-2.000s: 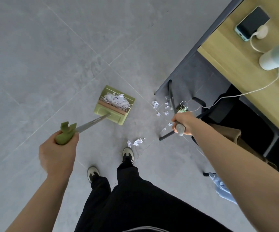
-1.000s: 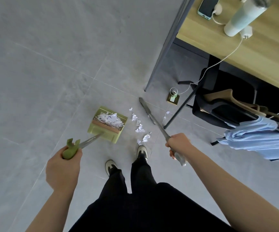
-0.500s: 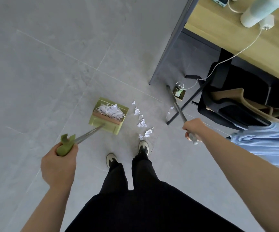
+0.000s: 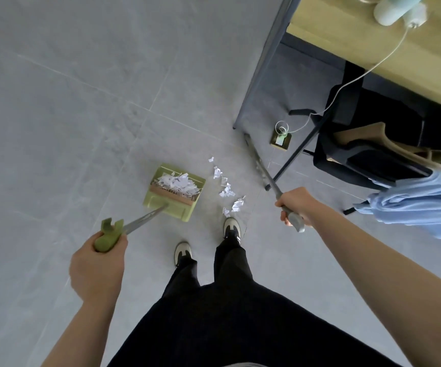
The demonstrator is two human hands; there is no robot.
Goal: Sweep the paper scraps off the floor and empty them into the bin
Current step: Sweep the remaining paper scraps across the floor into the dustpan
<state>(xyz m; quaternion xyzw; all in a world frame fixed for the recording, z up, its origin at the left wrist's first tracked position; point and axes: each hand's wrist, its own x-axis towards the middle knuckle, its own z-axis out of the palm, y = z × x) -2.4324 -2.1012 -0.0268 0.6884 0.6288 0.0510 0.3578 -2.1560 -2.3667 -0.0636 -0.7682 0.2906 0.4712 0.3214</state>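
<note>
Right hand is closed around the grey grip of the broom handle, which runs away from it, up and to the left in the view, toward the foot of the bench leg; the broom head itself I cannot make out clearly. Left hand grips the green handle end of the long-handled dustpan, which stands on the floor in front of the person's shoes. The dustpan already holds a heap of white paper. The loose paper scraps lie in a thin line on the floor just beside the right side of the dustpan, between it and the broom handle, and this line runs almost parallel to the handle. So the scraps lie to the left of the right hand, and I judge that the next stroke must go sideways, from the broom's side toward the dustpan. No bin is in view.
</note>
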